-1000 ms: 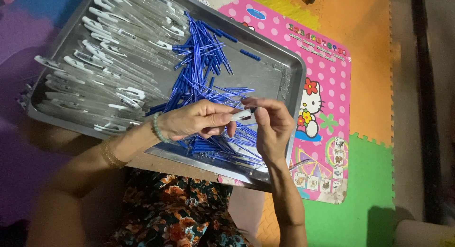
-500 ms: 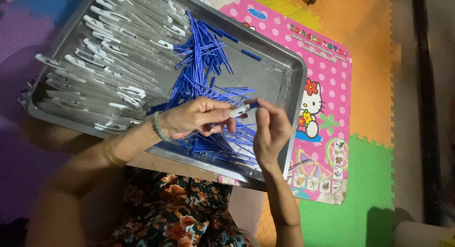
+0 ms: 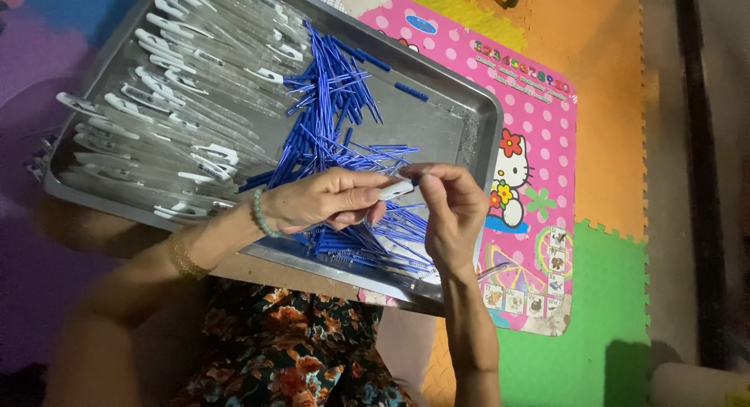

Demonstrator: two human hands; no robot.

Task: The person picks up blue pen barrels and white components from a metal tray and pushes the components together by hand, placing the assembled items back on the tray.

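A metal tray [image 3: 457, 114] rests on my lap. Its left half is filled with several clear pen barrels with white caps [image 3: 168, 114]. A pile of thin blue refills [image 3: 328, 118] lies in the middle and near edge. My left hand [image 3: 324, 200] grips a clear pen barrel with a white end [image 3: 394, 191] above the tray. My right hand [image 3: 453, 208] pinches at that white end, its fingertips meeting the left hand's. Whether a blue refill is between the right fingers is hidden.
A pink cartoon mat [image 3: 523, 141] lies under the tray's right side. Orange [image 3: 601, 48] and green [image 3: 586, 321] foam floor tiles extend to the right. A floral-patterned garment [image 3: 273, 337] covers my lap below the tray.
Both hands stay together over the tray's near edge. The right hand's fingers have shifted slightly at the pen's white end; the tray and piles are unmoved.
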